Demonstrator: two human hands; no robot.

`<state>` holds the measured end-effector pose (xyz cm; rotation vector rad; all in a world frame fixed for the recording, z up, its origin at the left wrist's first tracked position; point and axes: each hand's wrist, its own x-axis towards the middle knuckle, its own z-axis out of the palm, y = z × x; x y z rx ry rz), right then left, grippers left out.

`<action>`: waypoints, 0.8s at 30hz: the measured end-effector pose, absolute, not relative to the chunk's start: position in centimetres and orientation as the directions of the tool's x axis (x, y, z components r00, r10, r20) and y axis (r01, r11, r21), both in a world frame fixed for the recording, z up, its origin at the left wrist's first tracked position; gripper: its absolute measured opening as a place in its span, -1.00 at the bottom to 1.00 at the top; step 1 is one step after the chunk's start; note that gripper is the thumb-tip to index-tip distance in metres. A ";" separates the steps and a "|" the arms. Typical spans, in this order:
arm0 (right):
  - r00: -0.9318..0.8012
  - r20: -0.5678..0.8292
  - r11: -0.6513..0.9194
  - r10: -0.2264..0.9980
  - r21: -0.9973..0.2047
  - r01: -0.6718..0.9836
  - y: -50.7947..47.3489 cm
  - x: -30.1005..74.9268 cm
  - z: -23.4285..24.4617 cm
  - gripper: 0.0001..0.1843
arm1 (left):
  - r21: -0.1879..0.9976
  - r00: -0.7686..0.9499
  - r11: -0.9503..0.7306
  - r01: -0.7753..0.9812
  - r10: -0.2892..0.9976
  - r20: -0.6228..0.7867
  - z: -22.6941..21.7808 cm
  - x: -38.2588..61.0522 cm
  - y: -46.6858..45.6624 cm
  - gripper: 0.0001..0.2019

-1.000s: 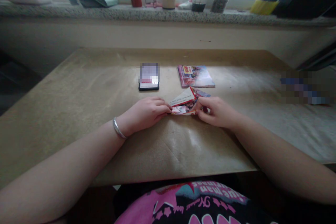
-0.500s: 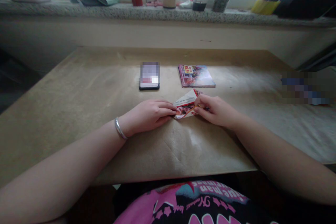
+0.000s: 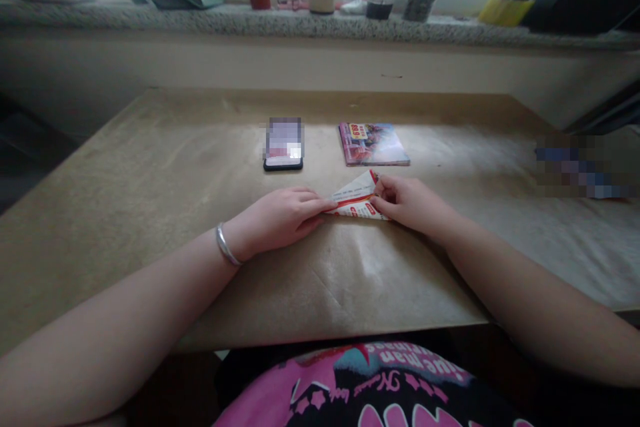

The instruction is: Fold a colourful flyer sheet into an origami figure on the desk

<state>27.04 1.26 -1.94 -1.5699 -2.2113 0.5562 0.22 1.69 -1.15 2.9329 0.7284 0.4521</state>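
Observation:
A printed paper leaflet [image 3: 356, 199], white with red bands, lies folded into a long pointed triangle between my hands. At its narrow left tip, my left hand [image 3: 287, 213] is palm down with its fingers closed together on the paper; the exact grip is partly hidden. My right hand [image 3: 407, 200] pinches the wider right end between thumb and curled fingers, covering part of that edge. A silver bangle [image 3: 227, 245] circles my left wrist.
Beyond my hands are a phone [image 3: 283, 145] with a blurred screen and a stack of colourful leaflets [image 3: 377, 145]. A blurred item [image 3: 583, 170] lies far right on the table [image 3: 150, 213]. Bottles and other items line the stone windowsill [image 3: 280, 23].
The lower flap of the paper has been folded over, so a white printed face replaces the picture side. My right hand has shifted slightly up and right; my left stays at the tip.

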 end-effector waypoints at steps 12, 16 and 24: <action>-0.340 0.198 0.393 0.919 -0.419 0.818 1.2 27.2 -1.7 -0.80 | 0.098 0.863 -0.908 0.408 0.419 0.282 -1.4 0.4 1.4 -0.67; -0.374 0.422 0.486 0.826 -0.196 0.852 1.0 27.2 -1.3 -0.86 | 0.142 0.863 -0.901 0.409 0.433 0.259 -1.3 0.6 1.4 -0.64; -0.634 0.390 0.668 0.668 0.062 0.742 0.3 25.8 -0.7 -0.73 | 0.152 0.868 -0.903 0.401 0.428 0.254 -1.5 0.6 1.5 -0.65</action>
